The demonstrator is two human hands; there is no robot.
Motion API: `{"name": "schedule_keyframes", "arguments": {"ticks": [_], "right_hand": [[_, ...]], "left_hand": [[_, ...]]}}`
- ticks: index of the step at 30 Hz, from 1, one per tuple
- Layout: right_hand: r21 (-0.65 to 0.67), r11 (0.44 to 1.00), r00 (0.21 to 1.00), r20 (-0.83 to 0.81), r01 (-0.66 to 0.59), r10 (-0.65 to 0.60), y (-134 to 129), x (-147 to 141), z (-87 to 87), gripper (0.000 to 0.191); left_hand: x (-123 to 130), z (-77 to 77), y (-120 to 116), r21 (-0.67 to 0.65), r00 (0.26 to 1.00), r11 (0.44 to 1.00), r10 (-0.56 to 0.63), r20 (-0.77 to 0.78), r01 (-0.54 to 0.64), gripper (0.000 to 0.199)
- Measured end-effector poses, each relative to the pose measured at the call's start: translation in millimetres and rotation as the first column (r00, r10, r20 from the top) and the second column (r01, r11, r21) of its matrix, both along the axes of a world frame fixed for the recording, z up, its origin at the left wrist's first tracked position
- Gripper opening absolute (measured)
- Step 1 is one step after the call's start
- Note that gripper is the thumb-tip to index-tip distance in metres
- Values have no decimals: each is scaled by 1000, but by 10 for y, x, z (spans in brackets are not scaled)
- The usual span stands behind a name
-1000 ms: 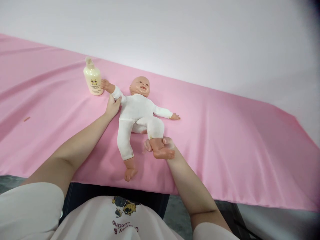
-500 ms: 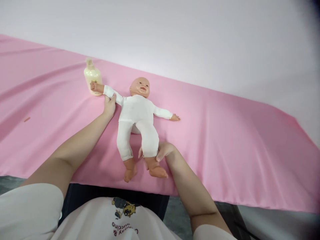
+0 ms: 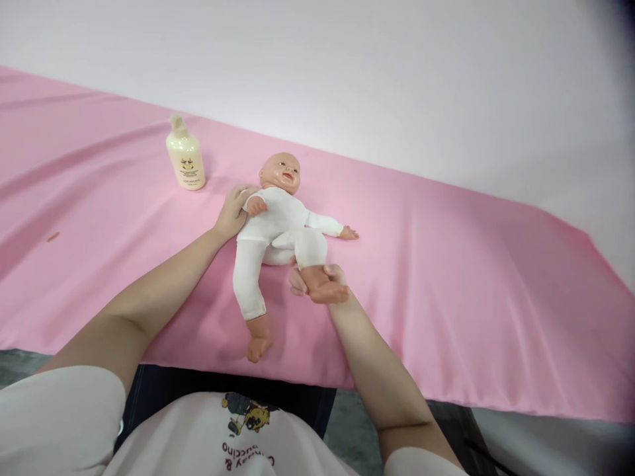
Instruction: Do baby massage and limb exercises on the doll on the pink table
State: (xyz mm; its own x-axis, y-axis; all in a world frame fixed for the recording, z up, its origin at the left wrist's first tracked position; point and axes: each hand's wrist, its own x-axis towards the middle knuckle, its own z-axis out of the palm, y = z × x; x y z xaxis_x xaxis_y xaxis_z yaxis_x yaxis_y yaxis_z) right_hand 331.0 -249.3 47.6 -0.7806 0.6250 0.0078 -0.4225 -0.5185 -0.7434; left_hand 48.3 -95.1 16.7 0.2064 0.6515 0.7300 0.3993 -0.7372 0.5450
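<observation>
A baby doll (image 3: pixel 272 215) with a white cloth body lies face up on a pink cloth (image 3: pixel 446 277). My left hand (image 3: pixel 234 210) is closed around the doll's arm on the left, which is bent up so that its small hand rests over the chest. From beneath, my right hand (image 3: pixel 320 277) grips the doll's lower leg on the right, holding it raised and bent toward the belly. The doll's other leg stretches down toward the table's front edge, and its other arm lies out to the right.
A cream pump bottle (image 3: pixel 185 158) stands upright at the back left. Farther left, a small brown strip (image 3: pixel 53 237) lies on the cloth. Behind the table rises a white wall (image 3: pixel 347 79).
Both hands have moved the doll's limbs: the arm on the left has folded in across the chest, uncovering the bottle's label, and the leg on the right has bent upward.
</observation>
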Motion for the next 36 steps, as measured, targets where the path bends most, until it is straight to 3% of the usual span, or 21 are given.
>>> {"name": "schedule_keyframes", "arguments": {"ticks": [2,5,10,13,16,20,24,28,30,33,36], "right_hand": [[-75,979,976,120,190,-180,44,-19,25,50],[-148,937,933,228,317,-280,153,-36,0,37],[-180,922,919,268,342,-289,188,-52,-16,36],[-125,939,925,252,322,-284,103,-48,9,48],[-16,978,963,180,207,-201,3,-18,24,70],[24,996,991,106,-90,87,-64,26,38,86],[67,928,916,201,-366,347,-48,9,61,87],[112,890,819,456,-442,349,-41,-44,102,71],[119,868,786,497,-482,369,-35,-54,124,69],[155,789,769,396,-595,502,3,-33,117,68],[208,710,738,121,-673,664,62,3,20,73]], "left_hand": [[12,28,-37,5,995,1000,-11,-103,12,38],[17,60,-77,-23,984,1000,-16,-179,12,40],[17,82,-83,-40,982,999,10,-187,-18,38],[26,69,-51,-62,991,997,35,-126,-43,36],[19,8,16,-125,997,990,74,36,-69,41],[-31,-108,130,-303,937,947,200,287,-110,53],[-81,-138,193,-388,855,910,316,412,-149,53],[-86,-114,204,-395,821,903,352,449,-171,54],[-86,-119,212,-384,819,907,347,456,-170,56],[-108,-159,241,-368,826,916,329,457,-161,58],[-148,-225,276,-324,852,938,267,451,-123,60]]}}
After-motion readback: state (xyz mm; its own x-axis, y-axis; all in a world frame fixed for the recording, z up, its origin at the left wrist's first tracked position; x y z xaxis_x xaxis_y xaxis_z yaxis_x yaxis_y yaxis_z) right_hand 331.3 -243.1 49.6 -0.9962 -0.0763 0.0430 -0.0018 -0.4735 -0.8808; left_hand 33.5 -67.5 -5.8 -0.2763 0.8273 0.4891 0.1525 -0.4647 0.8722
